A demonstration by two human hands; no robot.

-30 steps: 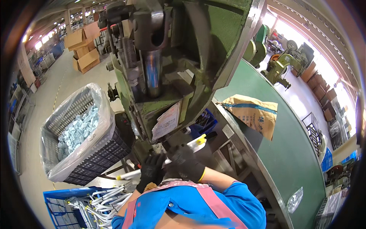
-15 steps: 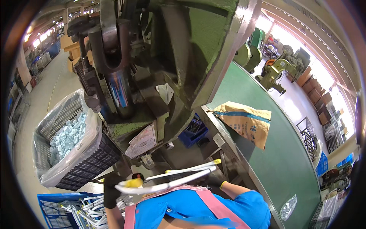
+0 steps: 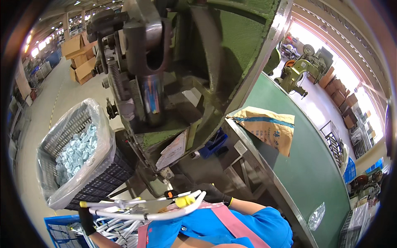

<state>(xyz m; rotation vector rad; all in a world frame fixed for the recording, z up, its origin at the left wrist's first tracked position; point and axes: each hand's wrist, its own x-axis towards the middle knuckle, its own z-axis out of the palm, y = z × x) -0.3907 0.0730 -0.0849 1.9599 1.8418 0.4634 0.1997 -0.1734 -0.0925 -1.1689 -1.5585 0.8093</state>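
Both my hands wear black gloves and hold a bent white wire frame (image 3: 140, 211) with yellow end caps, level and close to my chest. My left hand (image 3: 87, 220) grips its left end, just above a blue crate (image 3: 56, 231) of similar white wire parts. My right hand (image 3: 214, 193) is closed at its right end, beside a yellow cap (image 3: 185, 201), and is partly hidden behind the frame. The frame sits below the bed of a big green press (image 3: 194, 62), whose ram (image 3: 149, 97) hangs above.
A black basket (image 3: 105, 173) lined with clear plastic holds several small pale blue parts (image 3: 76, 151) to the left of the press. On the green table (image 3: 314, 165) to the right lies a brown paper sack (image 3: 266, 126). A small blue bin (image 3: 213, 144) sits under the press. Cardboard boxes (image 3: 78, 58) stand far back.
Both hands came away from the press bed with the white wire frame, drawing it down toward my chest. My left hand moved out to the lower left. The view moved closer to the press.
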